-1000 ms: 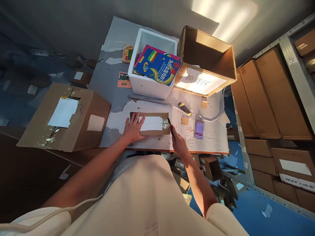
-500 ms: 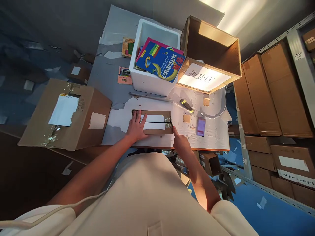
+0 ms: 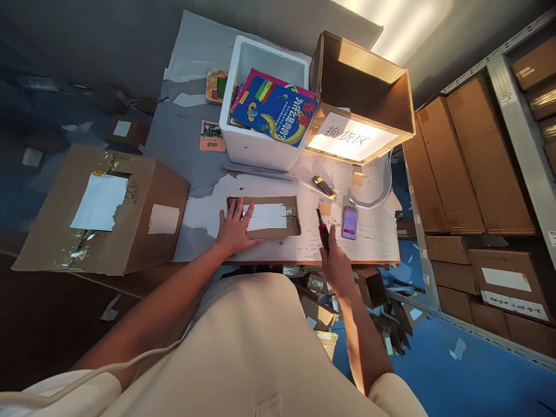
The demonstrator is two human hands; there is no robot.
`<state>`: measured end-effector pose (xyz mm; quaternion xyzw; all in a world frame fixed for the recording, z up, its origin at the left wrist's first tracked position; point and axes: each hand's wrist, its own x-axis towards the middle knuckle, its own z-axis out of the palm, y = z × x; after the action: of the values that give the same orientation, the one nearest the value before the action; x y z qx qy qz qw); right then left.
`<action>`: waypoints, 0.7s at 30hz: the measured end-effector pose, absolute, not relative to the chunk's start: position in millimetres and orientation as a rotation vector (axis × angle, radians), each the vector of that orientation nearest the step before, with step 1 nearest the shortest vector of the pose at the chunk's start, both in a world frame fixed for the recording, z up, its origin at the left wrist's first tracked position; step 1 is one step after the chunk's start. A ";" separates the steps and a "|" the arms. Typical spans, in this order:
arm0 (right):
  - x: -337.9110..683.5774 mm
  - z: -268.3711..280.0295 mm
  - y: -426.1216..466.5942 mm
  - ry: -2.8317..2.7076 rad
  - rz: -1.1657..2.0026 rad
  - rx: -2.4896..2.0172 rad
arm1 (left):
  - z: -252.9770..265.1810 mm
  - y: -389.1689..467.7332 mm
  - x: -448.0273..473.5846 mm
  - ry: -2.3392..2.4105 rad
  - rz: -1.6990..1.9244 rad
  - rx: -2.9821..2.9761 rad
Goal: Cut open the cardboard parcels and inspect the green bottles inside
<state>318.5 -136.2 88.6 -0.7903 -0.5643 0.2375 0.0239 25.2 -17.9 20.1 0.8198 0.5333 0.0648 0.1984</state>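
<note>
A small flat cardboard box (image 3: 292, 208) with a white label lies on the table near its front edge. A slit runs lengthwise across the label and tape. My left hand (image 3: 236, 230) rests on the box's left end, fingers spread. To the right of the box, my right hand (image 3: 336, 260) is closed around a red and black utility knife (image 3: 323, 229), its blade pointing away from me and apart from the box. Beyond it lies a second, yellow and black utility knife (image 3: 324, 187). A phone (image 3: 349, 223) with a lit purple screen lies to the right of my right hand.
Behind are a white foam box (image 3: 264, 147) with books (image 3: 278, 107) and an open, labelled carton (image 3: 360, 136). A large taped carton (image 3: 139, 191) stands left. Cardboard scraps (image 3: 324, 208) lie on the table (image 3: 373, 249). Shelves of cartons (image 3: 467, 156) stand right.
My right hand has drawn back from the box's right end and moved right, bringing the knife's blade into view. My left hand stays on the box. The camera view has shifted slightly.
</note>
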 end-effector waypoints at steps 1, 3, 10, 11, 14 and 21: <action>323.0 79.2 -130.2 -1.659 0.672 -2.461 | 18.1 -18.9 21.8 1.478 0.239 2.291; 327.5 52.9 -114.8 -1.527 0.615 -2.516 | 12.9 -24.4 13.7 1.486 0.365 2.250; 323.8 -42.7 -97.7 -1.394 0.652 -2.617 | -10.8 -69.6 4.2 1.733 0.713 1.373; 325.1 -46.6 -99.5 -1.393 0.633 -2.577 | -13.7 -73.4 7.1 1.726 0.740 1.249; 329.6 -35.4 -95.2 -1.498 0.532 -2.419 | -19.3 -75.6 15.7 1.688 0.830 1.074; 293.0 47.4 -13.0 -2.297 0.410 -1.775 | -19.2 -64.8 22.7 1.703 0.961 0.817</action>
<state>293.0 -13.0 47.4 -0.6022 -0.7791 0.1392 0.1048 22.7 -64.8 -19.2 0.3362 0.7009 0.3954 0.4892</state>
